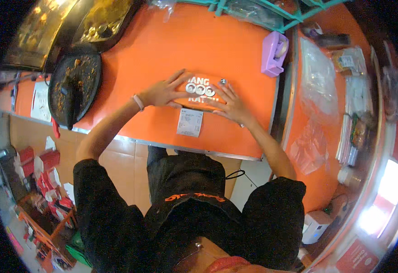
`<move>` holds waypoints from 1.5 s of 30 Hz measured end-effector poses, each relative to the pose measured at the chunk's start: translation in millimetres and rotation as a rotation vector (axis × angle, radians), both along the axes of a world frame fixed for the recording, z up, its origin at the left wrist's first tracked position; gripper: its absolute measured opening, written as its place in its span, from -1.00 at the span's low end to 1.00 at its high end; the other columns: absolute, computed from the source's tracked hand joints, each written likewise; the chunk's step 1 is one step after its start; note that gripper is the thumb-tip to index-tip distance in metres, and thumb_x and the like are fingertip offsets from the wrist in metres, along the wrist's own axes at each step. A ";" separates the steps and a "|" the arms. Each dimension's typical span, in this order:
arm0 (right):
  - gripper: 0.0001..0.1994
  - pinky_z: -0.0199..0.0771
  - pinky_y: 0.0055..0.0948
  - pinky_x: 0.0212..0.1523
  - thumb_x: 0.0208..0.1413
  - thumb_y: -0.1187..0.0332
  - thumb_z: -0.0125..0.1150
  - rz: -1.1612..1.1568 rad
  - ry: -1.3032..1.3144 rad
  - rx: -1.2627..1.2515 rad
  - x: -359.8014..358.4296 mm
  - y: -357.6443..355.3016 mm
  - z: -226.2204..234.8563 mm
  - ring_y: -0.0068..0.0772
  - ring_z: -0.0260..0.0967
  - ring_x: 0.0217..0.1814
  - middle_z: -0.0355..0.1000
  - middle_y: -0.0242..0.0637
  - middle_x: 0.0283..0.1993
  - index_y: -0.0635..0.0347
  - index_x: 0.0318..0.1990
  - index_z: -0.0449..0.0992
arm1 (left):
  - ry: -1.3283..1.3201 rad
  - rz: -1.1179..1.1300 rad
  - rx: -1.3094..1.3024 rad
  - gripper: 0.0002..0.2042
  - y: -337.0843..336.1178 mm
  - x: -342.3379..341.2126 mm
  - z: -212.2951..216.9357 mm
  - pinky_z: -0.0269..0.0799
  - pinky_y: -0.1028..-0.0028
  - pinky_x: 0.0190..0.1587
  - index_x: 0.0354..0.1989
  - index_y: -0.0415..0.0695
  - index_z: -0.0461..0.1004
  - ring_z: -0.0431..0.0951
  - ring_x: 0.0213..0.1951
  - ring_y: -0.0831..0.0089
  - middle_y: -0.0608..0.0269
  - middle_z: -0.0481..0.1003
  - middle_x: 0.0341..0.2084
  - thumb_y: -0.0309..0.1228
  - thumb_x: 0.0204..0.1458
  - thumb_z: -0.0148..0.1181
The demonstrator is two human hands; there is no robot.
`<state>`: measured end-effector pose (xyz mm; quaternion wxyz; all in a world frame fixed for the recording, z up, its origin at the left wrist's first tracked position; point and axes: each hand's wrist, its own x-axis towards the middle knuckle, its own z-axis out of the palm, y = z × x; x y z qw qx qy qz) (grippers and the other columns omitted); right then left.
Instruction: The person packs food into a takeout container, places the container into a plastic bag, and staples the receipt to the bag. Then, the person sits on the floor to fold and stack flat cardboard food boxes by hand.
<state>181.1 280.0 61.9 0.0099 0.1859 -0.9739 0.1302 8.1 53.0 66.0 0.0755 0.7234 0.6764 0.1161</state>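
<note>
An orange cardboard box (pixel 200 98) with white print and a row of round pictures on its lid lies on the orange table in front of me. My left hand (pixel 165 91), with a light band at the wrist, grasps its left end, fingers toward the far side and thumb along the near side. At the right end, my right hand (pixel 230 105) holds the box with fingers spread over the lid and near edge. A small round sticker or disc (pixel 223 82) shows by the right fingertips. Just below the box lies a printed paper receipt (pixel 190 122).
Dark stone mortar (pixel 83 75) with food residue and a pestle stands left, near metal trays (pixel 101 22) of food. A purple tape dispenser (pixel 274 54) sits at the right edge. Beyond are a teal rack (pixel 294 17), plastic bags (pixel 317 82) and a small white device (pixel 316 226).
</note>
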 end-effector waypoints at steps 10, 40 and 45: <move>-0.49 0.00 -0.12 0.18 -0.15 0.20 0.17 0.118 0.133 0.052 -8.6 20.8 -7.8 -0.33 0.12 0.07 0.15 -0.41 0.15 -0.30 0.06 0.27 | -0.122 0.013 -0.029 -0.50 -7.7 3.9 0.4 0.02 0.23 0.19 0.13 0.29 0.14 -0.17 0.22 -0.01 0.34 -0.10 0.23 -0.44 -0.02 -0.04; -0.26 -0.41 0.06 0.23 -0.10 0.05 0.10 -0.961 0.453 -0.245 92.1 22.0 17.9 0.04 -0.29 0.32 -0.16 0.04 0.26 0.22 0.20 -0.03 | 0.047 0.084 0.048 -0.48 4.0 13.1 -3.4 -0.18 -0.01 0.17 0.15 0.15 0.13 -0.16 0.23 -0.03 0.22 -0.06 0.22 -0.28 -0.06 0.02; -0.42 0.05 -0.04 0.10 -0.02 0.11 0.02 -1.876 0.482 0.409 243.5 94.7 44.2 0.05 -0.05 0.22 0.01 0.07 0.18 0.24 0.11 0.10 | -0.024 0.122 0.174 -0.37 25.6 41.1 14.3 -0.33 -0.01 0.19 0.18 0.04 0.06 -0.22 0.23 -0.05 0.06 -0.10 0.21 -0.28 -0.13 0.09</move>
